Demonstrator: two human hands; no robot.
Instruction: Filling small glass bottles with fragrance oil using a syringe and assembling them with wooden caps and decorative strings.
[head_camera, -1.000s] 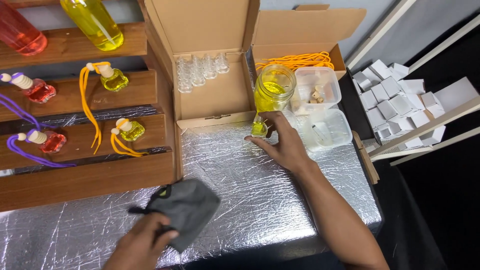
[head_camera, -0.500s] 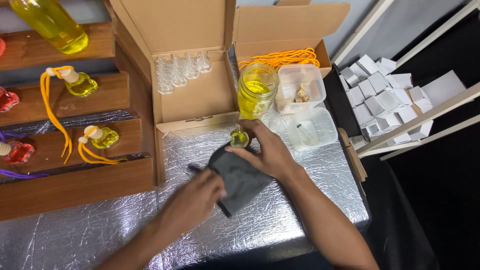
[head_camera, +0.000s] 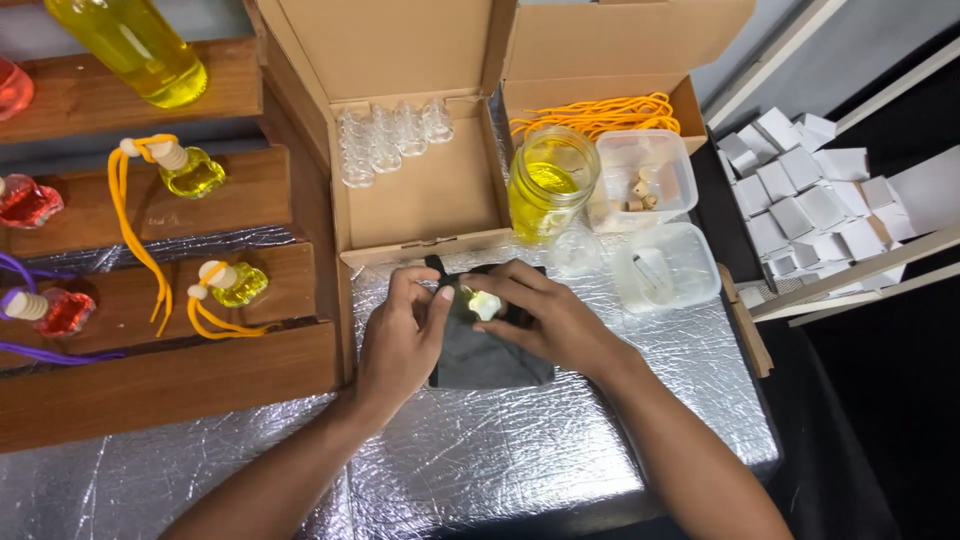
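**Small bottle cradled in a dark cloth over a foil-covered bench**

A bench wrapped in crinkled silver foil (head_camera: 500, 450) fills the view, and places here are given relative to the dark grey cloth (head_camera: 485, 350) lying on it near the front edge. The cloth is held up at its far end by both hands so that it wraps under a small pale bottle (head_camera: 484, 304), seemingly so the glass can be handled without bare fingers touching all of it. The left hand (head_camera: 400, 335) is closed on the cloth's left edge, thumb pressed toward the bottle. The right hand (head_camera: 545, 315) is curled over the cloth from the right, its fingertips pinching the bottle against the fabric.

Just beyond the cloth, an open cardboard box (head_camera: 420, 190) holds a row of empty clear bottles (head_camera: 395, 135) along its back wall, kept together within reach. Beyond and right of the cloth stand a glass jar of yellow liquid (head_camera: 548, 180), a clear tub of small stoppers (head_camera: 645, 175) and a second clear tub (head_camera: 665, 265). Yellow cords (head_camera: 590, 115) lie in a further box. Left of the cloth, stepped wooden shelves (head_camera: 170, 370) display filled bottles with cords, yellow (head_camera: 235, 283) and red (head_camera: 60, 310). Far right, small white boxes (head_camera: 800, 195) are heaped.
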